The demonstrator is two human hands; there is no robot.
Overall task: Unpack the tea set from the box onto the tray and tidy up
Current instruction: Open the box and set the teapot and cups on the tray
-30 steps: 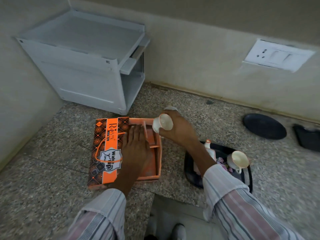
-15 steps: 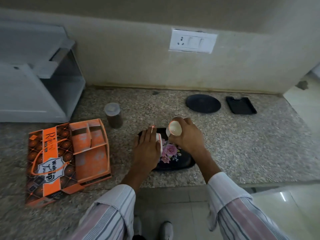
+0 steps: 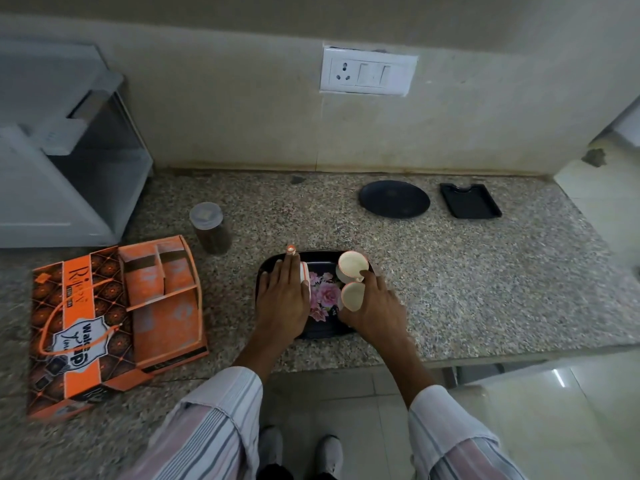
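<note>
A black tray [image 3: 317, 332] with pink flowers painted on it lies at the front edge of the granite counter. My right hand [image 3: 375, 311] holds a white cup [image 3: 352, 295] low over the tray's right side, just in front of a second white cup [image 3: 352, 266] that stands on the tray. My left hand [image 3: 283, 299] rests flat on the tray's left side, fingers together, and covers most of another cup [image 3: 305, 276] with an orange rim. The orange tea-set box [image 3: 114, 317] lies open to the left, its dividers showing.
A small lidded jar [image 3: 209, 228] with dark contents stands behind the box and tray. A black round plate [image 3: 394, 199] and a black rectangular dish [image 3: 470, 200] sit at the back right. A white rack [image 3: 65, 147] fills the left corner. The counter's front edge runs just below the tray.
My right hand carried the cup from the box over to the tray and lowered it beside the other cup. My left hand left the box and now rests on the tray.
</note>
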